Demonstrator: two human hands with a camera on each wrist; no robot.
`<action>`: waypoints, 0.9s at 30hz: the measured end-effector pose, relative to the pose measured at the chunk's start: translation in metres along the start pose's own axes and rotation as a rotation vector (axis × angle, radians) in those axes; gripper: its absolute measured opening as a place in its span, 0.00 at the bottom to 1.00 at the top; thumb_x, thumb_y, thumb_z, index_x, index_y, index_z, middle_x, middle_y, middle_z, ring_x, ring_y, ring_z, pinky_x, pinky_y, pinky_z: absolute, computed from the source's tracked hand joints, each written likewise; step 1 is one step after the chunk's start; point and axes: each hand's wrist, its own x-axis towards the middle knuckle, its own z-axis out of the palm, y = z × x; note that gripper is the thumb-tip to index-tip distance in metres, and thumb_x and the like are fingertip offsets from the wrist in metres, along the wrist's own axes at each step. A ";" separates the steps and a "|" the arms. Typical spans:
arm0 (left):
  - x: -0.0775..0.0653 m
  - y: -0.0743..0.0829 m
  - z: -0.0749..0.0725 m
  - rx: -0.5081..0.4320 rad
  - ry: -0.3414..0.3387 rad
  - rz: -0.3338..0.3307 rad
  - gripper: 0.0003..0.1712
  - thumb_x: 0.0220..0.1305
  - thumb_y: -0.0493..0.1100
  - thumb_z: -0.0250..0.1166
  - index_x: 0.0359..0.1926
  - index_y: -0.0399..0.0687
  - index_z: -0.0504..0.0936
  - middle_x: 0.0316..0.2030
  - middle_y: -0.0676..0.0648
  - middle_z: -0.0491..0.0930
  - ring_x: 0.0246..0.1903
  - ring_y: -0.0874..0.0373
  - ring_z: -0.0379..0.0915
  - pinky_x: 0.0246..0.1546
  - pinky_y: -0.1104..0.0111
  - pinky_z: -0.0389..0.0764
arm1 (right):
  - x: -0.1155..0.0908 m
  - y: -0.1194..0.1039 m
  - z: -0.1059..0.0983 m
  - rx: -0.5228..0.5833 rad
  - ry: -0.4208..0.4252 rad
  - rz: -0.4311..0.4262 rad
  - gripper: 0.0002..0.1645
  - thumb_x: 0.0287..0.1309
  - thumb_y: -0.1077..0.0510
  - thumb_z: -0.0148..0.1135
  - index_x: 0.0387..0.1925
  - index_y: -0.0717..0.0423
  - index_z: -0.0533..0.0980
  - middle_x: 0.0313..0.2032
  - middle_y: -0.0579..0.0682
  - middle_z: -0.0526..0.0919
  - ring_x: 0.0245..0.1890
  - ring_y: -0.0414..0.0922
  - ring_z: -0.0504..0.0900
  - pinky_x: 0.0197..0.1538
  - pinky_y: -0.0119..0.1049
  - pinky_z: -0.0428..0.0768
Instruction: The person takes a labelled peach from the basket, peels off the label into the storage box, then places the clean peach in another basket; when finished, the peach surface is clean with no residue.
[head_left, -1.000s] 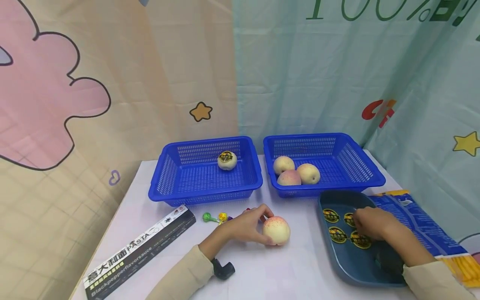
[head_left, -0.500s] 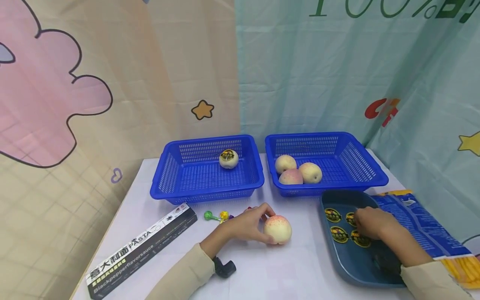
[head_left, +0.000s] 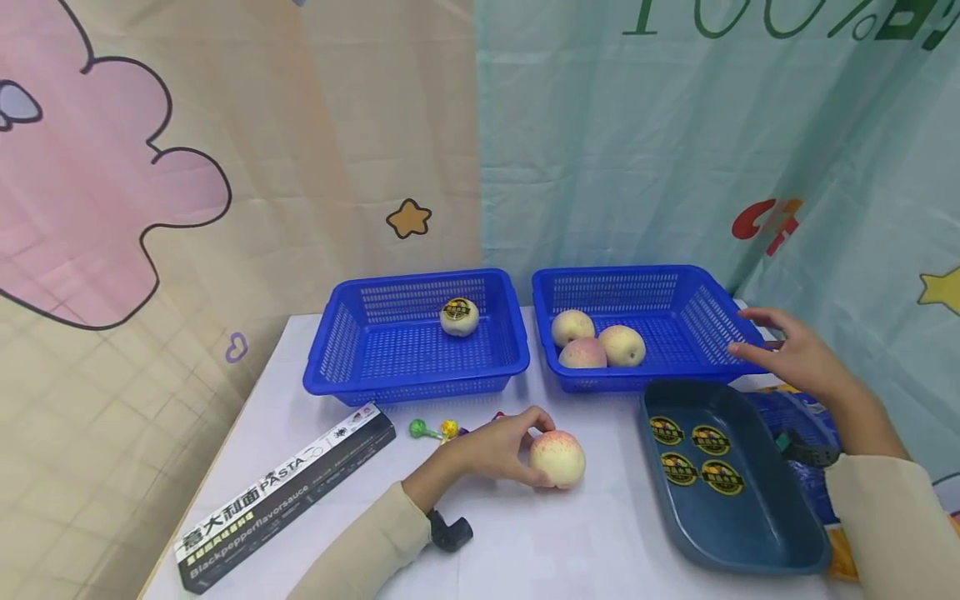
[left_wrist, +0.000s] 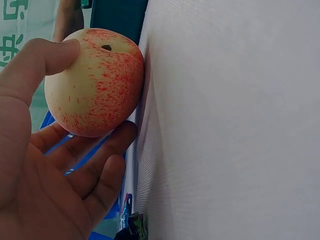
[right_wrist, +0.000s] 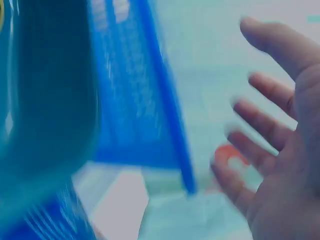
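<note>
My left hand holds a pale peach with red speckles at the middle of the white table. Seen from the left wrist, the thumb presses one side of the peach and the fingers lie against the other. My right hand is raised by the right corner of the right blue basket, fingers spread, with nothing held. Several peaches lie in that basket's left part. The left blue basket bears one peach with a black-and-gold sticker.
A dark blue tray with several round black-and-gold stickers stands at right, beside a blue and yellow package. A black pasta box lies at left. Wrapped lollipops are behind my left wrist.
My right hand has lifted out of the dark blue tray, moving up and right to the right basket's corner, its fingers opening out. My left hand and its peach stay in place.
</note>
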 end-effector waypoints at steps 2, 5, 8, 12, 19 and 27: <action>0.002 -0.001 0.001 0.024 -0.013 0.046 0.39 0.54 0.46 0.79 0.64 0.54 0.70 0.59 0.55 0.74 0.51 0.64 0.76 0.53 0.71 0.76 | 0.007 0.014 -0.003 -0.027 -0.061 0.075 0.55 0.67 0.42 0.64 0.78 0.64 0.46 0.73 0.75 0.46 0.68 0.78 0.50 0.57 0.77 0.63; 0.006 0.000 0.003 0.081 -0.005 0.114 0.40 0.53 0.46 0.79 0.66 0.54 0.72 0.58 0.55 0.75 0.47 0.66 0.76 0.49 0.73 0.78 | 0.013 0.032 -0.001 -0.045 -0.174 0.146 0.65 0.65 0.37 0.63 0.78 0.63 0.32 0.73 0.78 0.34 0.67 0.83 0.42 0.53 0.84 0.54; 0.012 0.011 0.000 0.104 0.071 0.157 0.42 0.51 0.45 0.79 0.66 0.54 0.72 0.57 0.54 0.75 0.44 0.67 0.75 0.46 0.70 0.80 | 0.014 0.043 0.001 -0.001 -0.208 0.171 0.66 0.67 0.38 0.61 0.77 0.61 0.27 0.72 0.81 0.36 0.65 0.84 0.46 0.54 0.82 0.57; 0.038 0.042 -0.019 0.075 0.266 0.207 0.44 0.51 0.42 0.79 0.68 0.50 0.70 0.58 0.50 0.74 0.44 0.62 0.76 0.45 0.65 0.83 | 0.015 0.050 0.000 0.041 -0.204 0.154 0.62 0.69 0.40 0.60 0.78 0.57 0.26 0.70 0.83 0.41 0.62 0.84 0.53 0.54 0.80 0.62; 0.125 0.093 -0.058 0.199 0.355 0.082 0.43 0.53 0.50 0.78 0.69 0.56 0.70 0.55 0.53 0.72 0.48 0.61 0.73 0.39 0.70 0.80 | 0.016 0.048 -0.003 0.035 -0.223 0.185 0.62 0.69 0.38 0.59 0.78 0.54 0.26 0.68 0.85 0.48 0.60 0.83 0.58 0.53 0.78 0.67; 0.201 0.110 -0.043 0.760 0.165 -0.056 0.39 0.60 0.57 0.72 0.70 0.69 0.68 0.56 0.57 0.70 0.47 0.62 0.71 0.49 0.65 0.74 | 0.015 0.043 -0.004 0.005 -0.228 0.212 0.64 0.67 0.36 0.60 0.78 0.56 0.28 0.66 0.85 0.53 0.60 0.81 0.61 0.52 0.75 0.70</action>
